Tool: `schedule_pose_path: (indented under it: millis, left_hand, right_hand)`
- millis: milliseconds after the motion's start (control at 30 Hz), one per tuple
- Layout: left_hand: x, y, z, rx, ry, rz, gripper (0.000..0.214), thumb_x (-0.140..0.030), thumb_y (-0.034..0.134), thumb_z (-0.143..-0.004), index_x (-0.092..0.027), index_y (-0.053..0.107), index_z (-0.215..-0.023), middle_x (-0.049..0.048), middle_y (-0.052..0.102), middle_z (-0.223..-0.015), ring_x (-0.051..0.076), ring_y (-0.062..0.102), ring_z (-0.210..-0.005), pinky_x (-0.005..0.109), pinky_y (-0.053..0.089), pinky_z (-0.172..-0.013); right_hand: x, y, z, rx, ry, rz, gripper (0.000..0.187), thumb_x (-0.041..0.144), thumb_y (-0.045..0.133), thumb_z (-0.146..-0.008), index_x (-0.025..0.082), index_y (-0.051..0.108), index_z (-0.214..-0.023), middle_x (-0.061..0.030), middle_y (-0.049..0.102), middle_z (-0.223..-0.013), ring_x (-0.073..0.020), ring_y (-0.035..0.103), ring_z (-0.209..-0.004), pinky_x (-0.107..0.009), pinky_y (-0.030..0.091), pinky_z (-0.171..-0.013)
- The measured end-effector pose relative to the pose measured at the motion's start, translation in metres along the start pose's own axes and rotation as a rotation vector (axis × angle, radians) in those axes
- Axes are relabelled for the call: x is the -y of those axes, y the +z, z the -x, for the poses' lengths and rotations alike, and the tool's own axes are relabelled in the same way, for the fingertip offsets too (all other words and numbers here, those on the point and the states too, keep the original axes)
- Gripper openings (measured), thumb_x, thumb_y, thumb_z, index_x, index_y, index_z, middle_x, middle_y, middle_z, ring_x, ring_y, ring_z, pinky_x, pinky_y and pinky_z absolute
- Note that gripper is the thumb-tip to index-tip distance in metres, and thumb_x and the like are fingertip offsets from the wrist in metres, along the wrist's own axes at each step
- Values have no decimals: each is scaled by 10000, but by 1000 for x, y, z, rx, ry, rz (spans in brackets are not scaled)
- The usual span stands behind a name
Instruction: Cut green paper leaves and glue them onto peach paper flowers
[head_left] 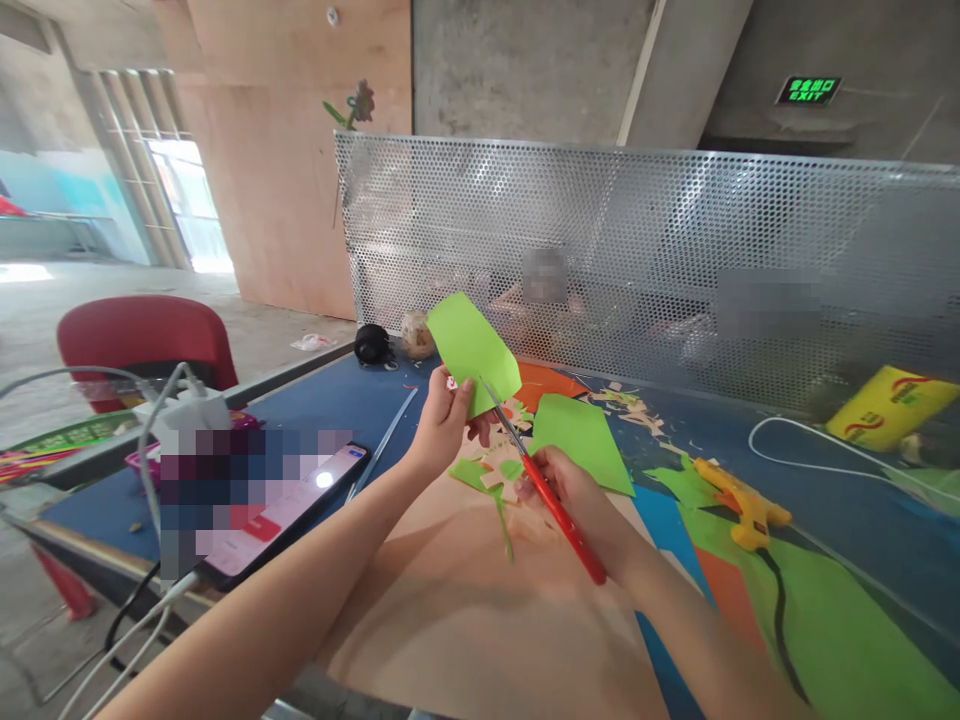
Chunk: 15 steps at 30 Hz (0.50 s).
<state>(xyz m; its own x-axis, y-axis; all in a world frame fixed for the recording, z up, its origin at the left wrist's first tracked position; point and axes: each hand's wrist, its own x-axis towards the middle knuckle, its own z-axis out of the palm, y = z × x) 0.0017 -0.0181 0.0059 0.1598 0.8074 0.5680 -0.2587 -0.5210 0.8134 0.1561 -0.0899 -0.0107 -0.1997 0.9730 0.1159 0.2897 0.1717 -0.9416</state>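
Observation:
My left hand [441,418] pinches the lower left edge of a bright green sheet [474,345], held up above the table. In my right hand [570,485] is a pair of scissors [559,515] with red handles, pointing up and left. Their blades meet the lower edge of the green sheet, close to my left fingers. Whether the blades are apart is too small to tell. Below my hands, green and pale scraps [495,478] lie on a large peach sheet [495,620]. Another green piece [581,440] lies just beyond my right hand.
A yellow glue gun [742,505] with a dark cord rests on green sheets [840,620] at right. A phone [292,510] lies at left near a white power strip [184,415] with cables. A perforated metal screen [637,240] stands behind; a yellow packet [889,408] lies far right.

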Motion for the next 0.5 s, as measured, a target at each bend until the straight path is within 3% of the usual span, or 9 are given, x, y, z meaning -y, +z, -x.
schedule_pose_path:
  millis: [500]
  left_hand:
    - [4, 0, -1, 1, 25, -12, 138, -312, 357, -849, -210, 267, -872, -56, 574, -507, 86, 504, -310, 165, 317, -321]
  right_hand:
    - [9, 1, 3, 9, 44, 28, 244, 353, 592, -684, 206, 412, -759, 31, 501, -690, -86, 445, -554, -196, 338, -461]
